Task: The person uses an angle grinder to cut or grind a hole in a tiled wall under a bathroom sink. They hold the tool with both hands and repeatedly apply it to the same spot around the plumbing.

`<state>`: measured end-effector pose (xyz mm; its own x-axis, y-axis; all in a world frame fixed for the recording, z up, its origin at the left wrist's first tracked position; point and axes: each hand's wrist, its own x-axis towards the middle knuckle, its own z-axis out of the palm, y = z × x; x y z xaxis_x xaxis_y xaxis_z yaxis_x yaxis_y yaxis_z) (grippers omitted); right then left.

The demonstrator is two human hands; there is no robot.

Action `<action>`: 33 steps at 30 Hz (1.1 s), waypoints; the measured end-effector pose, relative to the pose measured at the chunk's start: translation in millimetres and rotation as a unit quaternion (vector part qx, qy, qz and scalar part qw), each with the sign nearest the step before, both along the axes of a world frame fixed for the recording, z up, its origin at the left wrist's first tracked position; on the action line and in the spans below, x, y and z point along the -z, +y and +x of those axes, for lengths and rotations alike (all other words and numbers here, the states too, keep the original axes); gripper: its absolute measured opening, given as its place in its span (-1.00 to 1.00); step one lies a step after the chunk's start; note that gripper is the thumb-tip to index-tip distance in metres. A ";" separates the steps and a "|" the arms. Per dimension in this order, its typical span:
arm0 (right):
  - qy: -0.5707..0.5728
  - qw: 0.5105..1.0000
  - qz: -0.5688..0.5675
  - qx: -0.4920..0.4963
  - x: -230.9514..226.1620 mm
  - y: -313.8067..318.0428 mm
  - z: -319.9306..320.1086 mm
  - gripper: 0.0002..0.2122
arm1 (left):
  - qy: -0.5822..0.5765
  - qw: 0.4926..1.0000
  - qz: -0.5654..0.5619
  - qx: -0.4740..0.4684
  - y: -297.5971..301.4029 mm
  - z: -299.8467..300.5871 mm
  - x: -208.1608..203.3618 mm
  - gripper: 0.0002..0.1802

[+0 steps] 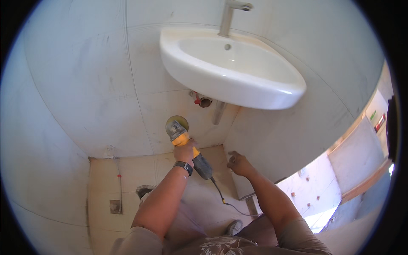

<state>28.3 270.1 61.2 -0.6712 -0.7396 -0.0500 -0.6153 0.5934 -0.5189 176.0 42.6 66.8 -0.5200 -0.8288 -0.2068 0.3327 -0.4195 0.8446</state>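
My left hand [184, 153] is wrapped round the yellow body of an angle grinder [180, 139], with a dark watch on that wrist. The grinder slants up and left, and its round disc [180, 123] faces the tiled wall, beneath the sink; I cannot tell whether it touches. From the grinder's dark rear end, a power cord [218, 190] runs down and to the right across the floor. My right hand [239, 164] is empty beside the right-hand wall, its fingers loosely bent and apart.
Above the hands, a white corner sink [238, 83] with a metal tap [227, 19] juts from the wall. Under it are a drain opening [205, 102] and a metal pipe [219, 112]. A thin hose [119, 182] hangs to a square floor drain [115, 207]. A doorway lies at right.
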 end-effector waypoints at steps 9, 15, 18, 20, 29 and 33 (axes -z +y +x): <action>0.205 0.968 -0.057 -0.131 -44.9 -151.8 -109.0 -0.40 | 0.024 0.996 0.079 -0.033 -18.7 -19.1 17.3 -0.65; 0.285 0.950 0.025 -0.126 -60.4 -219.3 -107.6 -0.24 | 0.027 0.998 0.065 -0.001 -21.7 -10.2 8.3 -0.59; 0.213 0.971 0.074 -0.084 -78.2 -236.6 -99.8 -0.28 | 0.027 0.997 0.069 0.018 -23.2 -9.9 5.3 -0.60; 0.222 0.969 0.048 -0.094 -82.5 -244.6 -97.4 -0.39 | 0.020 0.997 0.073 0.026 -25.4 -12.6 5.6 -0.62; 0.272 0.951 -0.104 -0.107 -42.4 -244.0 -133.3 -0.74 | 0.006 0.996 0.079 0.035 -28.7 -19.2 11.1 -0.66; 0.301 0.942 -0.104 -0.107 1.3 -198.1 -134.2 -0.74 | 0.014 0.996 0.080 0.028 -28.6 -24.1 15.1 -0.67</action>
